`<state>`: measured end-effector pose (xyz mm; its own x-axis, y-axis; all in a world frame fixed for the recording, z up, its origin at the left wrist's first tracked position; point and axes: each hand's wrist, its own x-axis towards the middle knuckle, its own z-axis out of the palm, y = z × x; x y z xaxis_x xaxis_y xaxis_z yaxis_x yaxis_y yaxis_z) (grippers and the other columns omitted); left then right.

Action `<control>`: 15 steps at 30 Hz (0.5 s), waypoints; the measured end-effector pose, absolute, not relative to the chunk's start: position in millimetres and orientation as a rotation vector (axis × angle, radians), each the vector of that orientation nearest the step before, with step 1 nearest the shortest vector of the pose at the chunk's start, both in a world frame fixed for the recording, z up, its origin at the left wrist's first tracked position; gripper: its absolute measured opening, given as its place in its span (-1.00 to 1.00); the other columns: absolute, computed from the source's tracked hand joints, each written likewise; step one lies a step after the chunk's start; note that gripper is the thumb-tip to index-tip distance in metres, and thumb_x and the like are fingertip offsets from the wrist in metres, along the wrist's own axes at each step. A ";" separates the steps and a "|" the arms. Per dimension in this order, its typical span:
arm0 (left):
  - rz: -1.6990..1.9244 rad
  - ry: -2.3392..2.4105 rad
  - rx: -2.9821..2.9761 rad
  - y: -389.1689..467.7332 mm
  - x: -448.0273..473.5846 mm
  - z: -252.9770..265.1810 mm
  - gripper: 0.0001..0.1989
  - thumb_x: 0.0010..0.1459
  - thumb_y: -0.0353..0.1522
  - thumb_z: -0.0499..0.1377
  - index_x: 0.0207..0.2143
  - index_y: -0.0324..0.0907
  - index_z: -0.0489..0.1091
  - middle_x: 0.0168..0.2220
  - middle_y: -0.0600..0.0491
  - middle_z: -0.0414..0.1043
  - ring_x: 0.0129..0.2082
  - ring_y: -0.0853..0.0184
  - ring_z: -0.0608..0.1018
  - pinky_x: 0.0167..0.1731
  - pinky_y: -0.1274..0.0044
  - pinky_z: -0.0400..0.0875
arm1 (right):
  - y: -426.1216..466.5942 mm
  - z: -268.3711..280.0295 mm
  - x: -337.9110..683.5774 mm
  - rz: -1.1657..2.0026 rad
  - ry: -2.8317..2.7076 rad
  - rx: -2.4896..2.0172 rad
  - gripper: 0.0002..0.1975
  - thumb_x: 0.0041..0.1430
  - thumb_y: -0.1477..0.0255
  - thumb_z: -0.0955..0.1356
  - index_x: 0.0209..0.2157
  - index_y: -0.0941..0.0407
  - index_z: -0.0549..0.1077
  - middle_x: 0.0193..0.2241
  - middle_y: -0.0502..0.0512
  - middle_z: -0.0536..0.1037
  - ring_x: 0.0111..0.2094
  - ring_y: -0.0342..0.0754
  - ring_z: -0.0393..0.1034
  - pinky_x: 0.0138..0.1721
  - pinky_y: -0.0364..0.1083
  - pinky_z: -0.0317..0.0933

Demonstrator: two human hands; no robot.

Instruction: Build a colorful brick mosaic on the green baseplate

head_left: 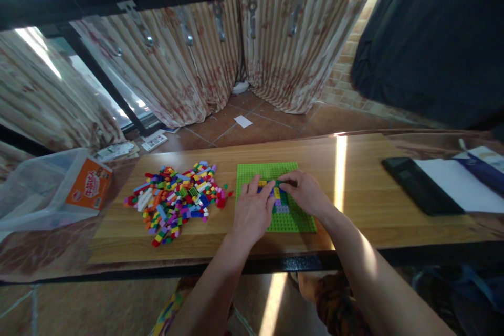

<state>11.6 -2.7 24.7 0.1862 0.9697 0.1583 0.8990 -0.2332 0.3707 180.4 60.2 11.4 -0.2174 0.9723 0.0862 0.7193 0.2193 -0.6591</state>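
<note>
A lime green baseplate [305,223] lies on the wooden board, carrying a patch of yellow, blue, green and lavender bricks [281,209]. My left hand [254,207] rests over the left side of the plate, fingers spread and fairly flat, its fingertips by the yellow bricks. From the right, my right hand [305,192] reaches in with thumb and fingers pinched at a small dark green brick [277,183] at the patch's upper edge. Whether that brick sits fully on the studs I cannot tell. My left hand hides part of the patch.
A heap of loose coloured bricks [177,199] spreads to the left. Beyond it stands a clear plastic bin [43,189] with an orange label. A black tablet-like object [421,186] and white paper [452,184] lie at the right. A dark bar [315,262] runs along the front edge.
</note>
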 end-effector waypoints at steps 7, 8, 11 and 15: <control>0.357 1.894 2.345 -3.8 20.8 27.7 -0.58 0.32 -0.28 0.01 0.20 -0.05 0.29 0.22 -0.07 0.25 0.03 0.10 0.36 0.04 0.27 0.35 | 61.0 11.8 179.9 0.649 -2.062 -1.561 -0.80 0.14 0.48 0.37 -0.21 0.14 0.61 -0.24 0.15 0.62 -0.22 -0.02 0.48 -0.14 -0.08 0.30; 0.332 1.912 2.340 -3.8 22.7 28.2 -0.58 0.32 -0.29 0.00 0.20 -0.06 0.28 0.22 -0.06 0.25 0.03 0.09 0.37 0.02 0.27 0.36 | 61.1 12.1 179.5 0.648 -2.066 -1.570 -0.80 0.14 0.48 0.37 -0.21 0.14 0.61 -0.24 0.15 0.62 -0.22 -0.02 0.48 -0.15 -0.08 0.29; 0.245 1.969 2.311 -4.1 29.2 30.1 -0.58 0.32 -0.33 -0.02 0.20 -0.06 0.27 0.24 -0.05 0.24 0.03 0.08 0.37 -0.04 0.27 0.40 | 60.9 14.4 177.3 0.640 -2.077 -1.599 -0.80 0.13 0.50 0.36 -0.23 0.12 0.62 -0.26 0.13 0.62 -0.23 -0.01 0.47 -0.17 -0.09 0.28; 0.166 2.024 2.281 -4.6 36.5 31.1 -0.59 0.32 -0.35 -0.01 0.20 -0.07 0.26 0.26 -0.06 0.21 0.02 0.10 0.39 -0.06 0.28 0.41 | 59.5 17.9 174.7 0.626 -2.100 -1.594 -0.81 0.13 0.51 0.35 -0.30 0.08 0.63 -0.31 0.10 0.63 -0.26 -0.01 0.47 -0.19 -0.09 0.27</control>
